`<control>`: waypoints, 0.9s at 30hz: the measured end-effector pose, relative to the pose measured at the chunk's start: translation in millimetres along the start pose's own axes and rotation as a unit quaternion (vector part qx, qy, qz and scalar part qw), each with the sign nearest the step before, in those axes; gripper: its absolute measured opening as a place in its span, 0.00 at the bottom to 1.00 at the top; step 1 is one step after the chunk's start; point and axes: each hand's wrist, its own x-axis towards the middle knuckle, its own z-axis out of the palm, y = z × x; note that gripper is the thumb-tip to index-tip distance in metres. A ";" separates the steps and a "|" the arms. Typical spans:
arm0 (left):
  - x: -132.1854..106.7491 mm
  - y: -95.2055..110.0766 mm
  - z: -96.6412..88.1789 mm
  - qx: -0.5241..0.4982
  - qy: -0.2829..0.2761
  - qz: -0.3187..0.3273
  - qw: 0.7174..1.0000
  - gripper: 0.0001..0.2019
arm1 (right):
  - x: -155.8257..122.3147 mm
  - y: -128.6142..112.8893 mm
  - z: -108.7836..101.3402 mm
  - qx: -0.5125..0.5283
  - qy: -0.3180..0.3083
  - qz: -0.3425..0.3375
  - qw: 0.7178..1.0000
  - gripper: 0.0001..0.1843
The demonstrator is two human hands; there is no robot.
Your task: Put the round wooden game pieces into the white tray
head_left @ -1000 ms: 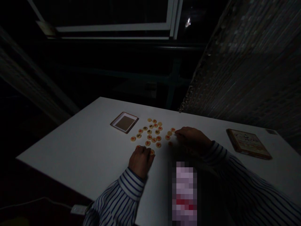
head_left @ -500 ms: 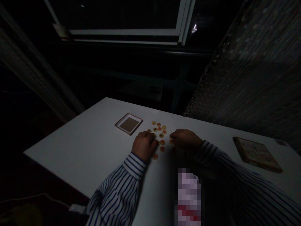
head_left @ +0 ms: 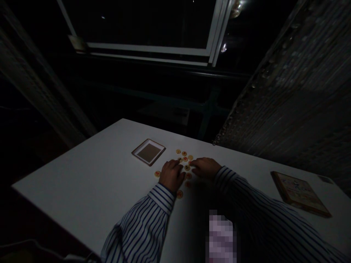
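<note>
discs (head_left: pixel 185 159) lie btwn left hand (head_left: pixel 172 175) & right hand (head_left: pixel 204 167), both touching.

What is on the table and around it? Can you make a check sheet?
Surface: white table, dimly lit.
Job's things: small round yellow game pieces with red or dark marks, bunched under and between both hands; one lies apart to the left, one near the left wrist.
Clutter: shallow square box tray left of the pieces; flat printed box lid at the right.
Grippers: left hand and right hand palm-down on the pieces, striped sleeves.
Cables: nothing seen.
Surroundings: dark room, white window frame behind, bead curtain on the right.
</note>
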 end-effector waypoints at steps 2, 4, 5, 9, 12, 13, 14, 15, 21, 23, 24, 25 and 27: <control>-0.4 0.1 1.8 0.000 -0.002 -0.003 1.000 0.11 | 6.0 -1.2 0.2 0.005 -0.010 0.002 1.000 0.19; -0.8 0.1 2.8 0.001 0.000 -0.005 1.000 0.10 | 10.8 -2.5 0.6 0.009 -0.022 0.002 1.000 0.19; -0.9 -0.1 3.1 0.002 0.002 -0.007 1.000 0.10 | 12.8 -3.1 1.1 0.011 -0.026 0.000 1.000 0.19; -1.2 -1.5 4.4 -0.001 0.009 -0.010 1.000 0.10 | 17.7 -4.1 4.5 0.008 -0.025 -0.006 1.000 0.19; -1.1 -2.8 6.2 -0.004 0.015 -0.007 1.000 0.11 | 20.6 -3.3 7.8 0.000 -0.025 -0.009 1.000 0.20; -1.1 -3.1 6.9 -0.005 0.018 -0.006 1.000 0.11 | 21.5 -3.0 8.8 -0.001 -0.027 -0.010 1.000 0.20; -1.0 -3.3 7.5 -0.006 0.021 -0.005 1.000 0.11 | 22.5 -2.8 9.6 -0.001 -0.029 -0.010 1.000 0.20; -1.0 -3.4 8.0 -0.006 0.022 -0.005 1.000 0.11 | 23.4 -2.7 10.3 -0.001 -0.029 -0.010 1.000 0.20; -0.7 -3.3 7.3 -0.007 0.025 -0.008 1.000 0.11 | 25.1 -4.7 9.0 0.002 -0.029 -0.005 1.000 0.19; -0.6 -3.2 6.9 -0.012 0.029 -0.008 0.999 0.11 | 23.8 -5.9 7.1 0.001 -0.027 -0.002 1.000 0.19; -0.5 -3.3 6.9 -0.016 0.033 -0.009 0.999 0.11 | 22.8 -6.5 6.2 0.000 -0.024 0.000 1.000 0.19; -0.3 -3.4 7.0 -0.021 0.036 -0.010 0.999 0.11 | 21.7 -7.0 5.3 -0.001 -0.019 0.001 1.000 0.18; 0.1 -3.7 7.7 -0.033 0.043 -0.011 0.998 0.11 | 19.0 -7.7 3.6 0.000 0.003 0.005 1.000 0.17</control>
